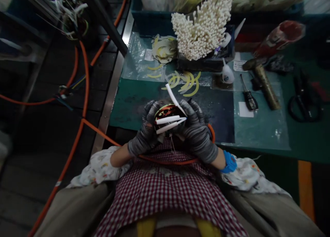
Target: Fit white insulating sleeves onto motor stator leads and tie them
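A round motor stator with copper windings (167, 111) is held close to my body at the table's front edge. Grey-gloved, my left hand (146, 128) wraps round its left side. My right hand (197, 132), in a matching glove, closes on the right side, its fingertips by the wire ends. White insulating sleeves (168, 120) stick out across the stator's top, and one points up and away from me. Thin strings (172, 143) hang from the near side. The stator's underside is hidden by my hands.
Curved yellow strips (189, 82) lie beyond my hands. Behind them are a stack of pale yellow pieces (165, 49) and a bundle of white-tipped sticks (202, 27). A small bottle (227, 73), screwdriver (249, 97), hammer (266, 85) and scissors (304, 99) are rightward. Orange hoses (85, 82) run left.
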The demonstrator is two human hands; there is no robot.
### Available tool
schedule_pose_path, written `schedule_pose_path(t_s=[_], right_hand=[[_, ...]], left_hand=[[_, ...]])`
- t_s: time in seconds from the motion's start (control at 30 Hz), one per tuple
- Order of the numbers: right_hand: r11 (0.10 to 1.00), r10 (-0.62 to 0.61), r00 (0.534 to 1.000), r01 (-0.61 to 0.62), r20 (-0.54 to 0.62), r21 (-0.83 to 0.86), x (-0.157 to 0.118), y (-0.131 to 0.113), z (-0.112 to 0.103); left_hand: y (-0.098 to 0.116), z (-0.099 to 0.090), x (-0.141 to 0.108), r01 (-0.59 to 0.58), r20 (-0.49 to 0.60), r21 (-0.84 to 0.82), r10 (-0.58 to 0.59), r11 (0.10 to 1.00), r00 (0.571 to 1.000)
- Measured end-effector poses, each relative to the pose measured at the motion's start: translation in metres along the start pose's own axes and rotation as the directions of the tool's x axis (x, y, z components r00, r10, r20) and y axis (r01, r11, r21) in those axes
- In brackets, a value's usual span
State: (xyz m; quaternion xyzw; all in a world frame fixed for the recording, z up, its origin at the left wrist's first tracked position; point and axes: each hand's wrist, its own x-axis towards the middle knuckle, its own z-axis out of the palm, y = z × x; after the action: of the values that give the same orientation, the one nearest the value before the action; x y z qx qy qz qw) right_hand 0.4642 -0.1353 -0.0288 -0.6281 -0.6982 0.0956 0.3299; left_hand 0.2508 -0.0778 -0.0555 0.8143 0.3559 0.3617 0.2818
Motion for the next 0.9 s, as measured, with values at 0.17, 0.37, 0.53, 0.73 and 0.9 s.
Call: schedule_pose_path(t_s=[0.17, 0.37, 0.53, 0.73, 0.9], right_hand=[[0.985, -0.166, 0.958, 0.152, 0.233, 0.077, 0.002, 0.016, -0.007], [0.970, -0.240, 0.951, 0.229, 0.194, 0.075, -0.002, 0.024, -0.005], [0.943, -0.331, 0.933, 0.324, 0.142, 0.075, -0.003, 0.024, -0.009], [0.980, -0.155, 0.985, 0.164, 0.080, -0.115, -0.011, 0.008, -0.002], [0.989, -0.086, 0.996, 0.090, 0.037, -0.115, -0.016, 0.003, 0.001]], left_hand=[[-0.004, -0.008, 0.002, -0.196, 0.082, 0.033, 0.193, 0.980, 0.978], [-0.008, -0.009, 0.001, -0.189, 0.137, -0.079, 0.199, 0.979, 0.970], [-0.007, -0.007, 0.003, -0.168, 0.129, -0.057, 0.174, 0.984, 0.976], [0.000, -0.001, 0.006, -0.191, -0.003, -0.088, 0.191, 0.978, 0.981], [0.014, 0.003, 0.010, -0.061, -0.043, -0.119, 0.057, 0.991, 0.997]])
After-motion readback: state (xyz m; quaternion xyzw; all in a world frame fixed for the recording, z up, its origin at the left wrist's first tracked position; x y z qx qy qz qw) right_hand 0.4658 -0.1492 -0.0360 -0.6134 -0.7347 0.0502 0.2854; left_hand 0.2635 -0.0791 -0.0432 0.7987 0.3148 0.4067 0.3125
